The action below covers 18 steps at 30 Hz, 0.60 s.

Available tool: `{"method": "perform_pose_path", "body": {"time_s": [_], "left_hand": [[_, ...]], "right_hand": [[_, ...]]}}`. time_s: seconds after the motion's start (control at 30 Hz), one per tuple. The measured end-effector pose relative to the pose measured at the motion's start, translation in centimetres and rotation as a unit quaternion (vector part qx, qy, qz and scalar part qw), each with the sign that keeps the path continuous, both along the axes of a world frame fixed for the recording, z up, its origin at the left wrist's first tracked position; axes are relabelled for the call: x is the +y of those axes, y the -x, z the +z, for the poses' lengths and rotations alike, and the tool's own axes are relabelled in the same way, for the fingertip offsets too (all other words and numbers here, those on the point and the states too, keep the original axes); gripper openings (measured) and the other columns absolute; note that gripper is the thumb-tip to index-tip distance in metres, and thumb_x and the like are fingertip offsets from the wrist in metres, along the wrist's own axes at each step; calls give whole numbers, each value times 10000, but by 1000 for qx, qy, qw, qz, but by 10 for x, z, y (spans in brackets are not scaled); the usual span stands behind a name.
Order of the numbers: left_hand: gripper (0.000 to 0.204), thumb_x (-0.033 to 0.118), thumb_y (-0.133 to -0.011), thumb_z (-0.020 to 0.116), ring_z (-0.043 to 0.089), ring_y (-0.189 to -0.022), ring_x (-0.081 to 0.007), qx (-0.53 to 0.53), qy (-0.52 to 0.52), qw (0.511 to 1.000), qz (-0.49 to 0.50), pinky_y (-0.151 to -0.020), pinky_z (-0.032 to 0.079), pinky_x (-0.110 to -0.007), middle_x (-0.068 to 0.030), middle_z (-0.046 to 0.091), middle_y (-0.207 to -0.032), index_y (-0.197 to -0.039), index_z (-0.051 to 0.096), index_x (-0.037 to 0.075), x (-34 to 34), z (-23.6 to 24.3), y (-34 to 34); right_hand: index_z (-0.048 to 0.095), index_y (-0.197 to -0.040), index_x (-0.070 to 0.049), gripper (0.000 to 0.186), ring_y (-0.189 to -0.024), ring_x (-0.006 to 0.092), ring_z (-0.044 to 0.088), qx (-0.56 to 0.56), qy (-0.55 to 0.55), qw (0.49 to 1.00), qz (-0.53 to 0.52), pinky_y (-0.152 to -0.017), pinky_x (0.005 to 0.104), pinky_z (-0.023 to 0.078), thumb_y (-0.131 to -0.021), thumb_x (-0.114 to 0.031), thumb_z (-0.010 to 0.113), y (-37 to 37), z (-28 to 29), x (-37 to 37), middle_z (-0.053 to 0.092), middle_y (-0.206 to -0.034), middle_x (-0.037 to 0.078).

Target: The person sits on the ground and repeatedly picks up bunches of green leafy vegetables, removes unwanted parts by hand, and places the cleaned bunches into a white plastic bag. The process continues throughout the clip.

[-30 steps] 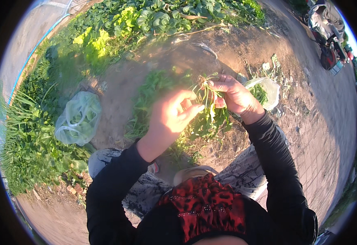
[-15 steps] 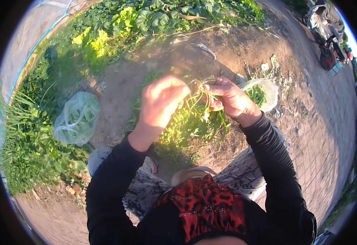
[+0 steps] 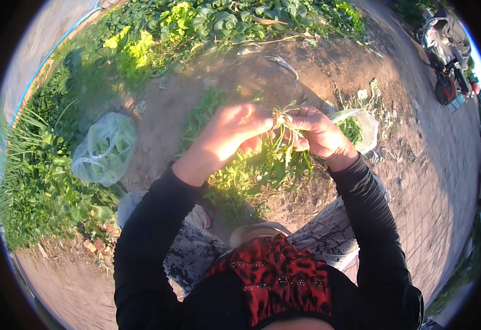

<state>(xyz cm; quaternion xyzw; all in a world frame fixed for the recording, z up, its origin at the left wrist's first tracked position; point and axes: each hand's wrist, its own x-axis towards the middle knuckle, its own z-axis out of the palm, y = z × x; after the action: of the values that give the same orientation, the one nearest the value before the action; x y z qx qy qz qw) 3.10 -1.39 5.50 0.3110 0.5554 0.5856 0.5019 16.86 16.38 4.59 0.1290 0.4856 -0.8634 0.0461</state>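
Note:
My right hand (image 3: 320,132) pinches a small leafy green plant (image 3: 288,137) by its pale root end, between thumb and fingers. Its stems and leaves hang downward. My left hand (image 3: 232,135), overexposed by sunlight and slightly blurred, meets the same root end from the left, thumb and fingertips closing on it. Under both hands a heap of loose greens (image 3: 235,179) lies on the soil, partly hidden by the hands. Just right of my right hand stands an opened clear plastic bag (image 3: 368,132) with greens inside.
At the left sits a filled clear plastic bag (image 3: 105,148) beside a bed of leafy plants (image 3: 48,192). More vegetables (image 3: 224,22) grow along the far side. A vehicle with a grey cover (image 3: 446,44) stands far right, past paving. A blue hose (image 3: 48,69) runs at far left.
My left hand has moved right and its fingers have come to the root end of the plant. The right hand still holds the plant in nearly the same place.

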Motion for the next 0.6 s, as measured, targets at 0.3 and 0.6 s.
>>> {"method": "perform_pose_path", "body": {"time_s": [0.3, 0.6], "left_hand": [[164, 185, -908, 632, 485, -567, -69, 185, -4, 983, 2, -513, 385, -221, 21, 530, -670, -892, 613, 23, 2, -7, 6], [133, 162, -933, 579, 526, -618, -56, 81, 6, 996, 18, -543, 428, -213, 9, 584, -758, -983, 592, 40, -2, -9, 10]], "right_hand": [[597, -822, -53, 178, -491, 69, 429, -6, -131, 991, 34, -440, 220, 306, -895, -215, 591, 0, -4, 3, 498, -614, -15], [643, -967, -9, 198, -472, 37, 391, -10, -71, 997, 18, -425, 197, 275, -933, -201, 611, -5, -3, 4, 514, -618, -42]]}}
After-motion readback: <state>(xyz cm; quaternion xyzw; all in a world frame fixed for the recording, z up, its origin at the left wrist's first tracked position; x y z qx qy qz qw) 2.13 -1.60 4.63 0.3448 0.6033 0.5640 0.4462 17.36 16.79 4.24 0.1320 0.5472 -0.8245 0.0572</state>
